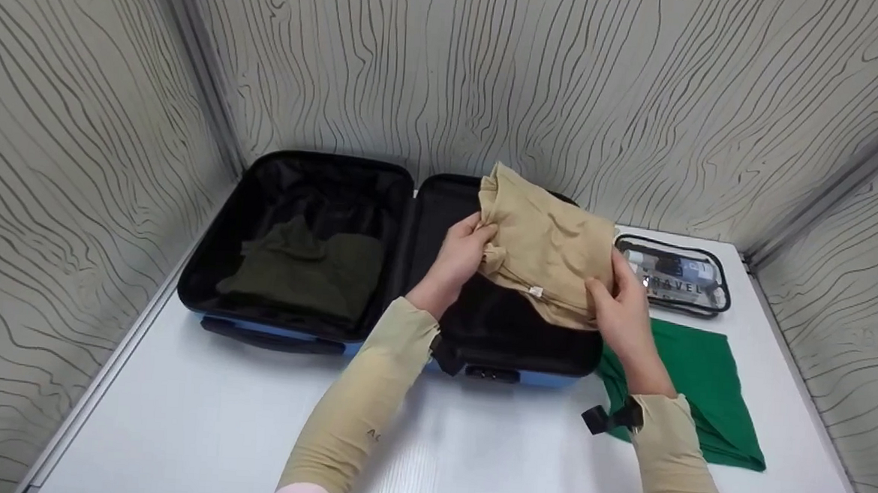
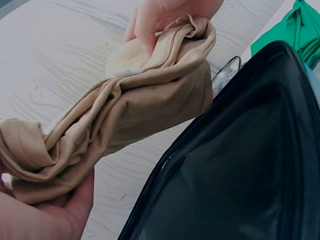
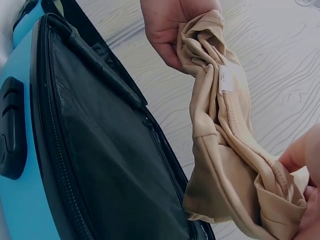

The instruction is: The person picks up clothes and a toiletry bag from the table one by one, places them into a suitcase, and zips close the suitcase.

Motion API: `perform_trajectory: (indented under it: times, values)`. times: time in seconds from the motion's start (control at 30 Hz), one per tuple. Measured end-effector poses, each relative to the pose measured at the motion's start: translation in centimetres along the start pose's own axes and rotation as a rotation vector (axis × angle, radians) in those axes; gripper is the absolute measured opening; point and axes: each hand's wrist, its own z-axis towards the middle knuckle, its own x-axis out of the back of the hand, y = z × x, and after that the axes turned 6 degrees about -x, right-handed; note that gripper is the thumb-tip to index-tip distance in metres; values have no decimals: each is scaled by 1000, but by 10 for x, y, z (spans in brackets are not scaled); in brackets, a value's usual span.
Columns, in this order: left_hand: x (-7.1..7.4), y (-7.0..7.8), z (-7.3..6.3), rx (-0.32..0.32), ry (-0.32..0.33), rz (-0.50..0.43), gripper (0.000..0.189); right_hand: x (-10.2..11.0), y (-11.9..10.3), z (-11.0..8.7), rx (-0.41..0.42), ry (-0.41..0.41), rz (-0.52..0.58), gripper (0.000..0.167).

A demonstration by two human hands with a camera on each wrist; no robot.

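A folded beige garment (image 1: pixel 548 241) with a small white tag is held up between both hands, over the right half of an open blue suitcase (image 1: pixel 545 378) with a black lining. My left hand (image 1: pixel 460 253) pinches its left end, thumb on top. At the opposite end my right hand (image 1: pixel 622 305) grips the other edge. Both wrist views show the cloth folded in several layers, sagging between the hands. In the suitcase's left half lies a dark olive garment (image 1: pixel 306 273).
Right of the suitcase sits a clear travel pouch (image 1: pixel 674 277) with bottles inside. A green folded cloth (image 1: pixel 702 388) lies in front of it, partly behind the right forearm. Patterned wall panels (image 1: pixel 418 72) enclose the white table (image 1: pixel 465 458) at the back and sides.
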Motion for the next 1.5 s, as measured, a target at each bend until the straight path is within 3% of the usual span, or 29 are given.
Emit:
perform_trajectory:
  times: [0.47, 0.73, 1.17, 1.5]
  values:
    - [30, 26, 12, -23, -72, 67, 36, -11, -25, 8, 75, -70, 31, 60]
    - [46, 41, 16, -73, -82, 134, 38, -21, -33, 20, 124, -81, 56, 60]
    - [80, 47, 14, -116, 9, 183, 44, -55, -41, 34, 182, -102, 183, 62]
    - [102, 57, 16, -136, 58, 241, 46, -74, -55, 50, 183, -96, 201, 60]
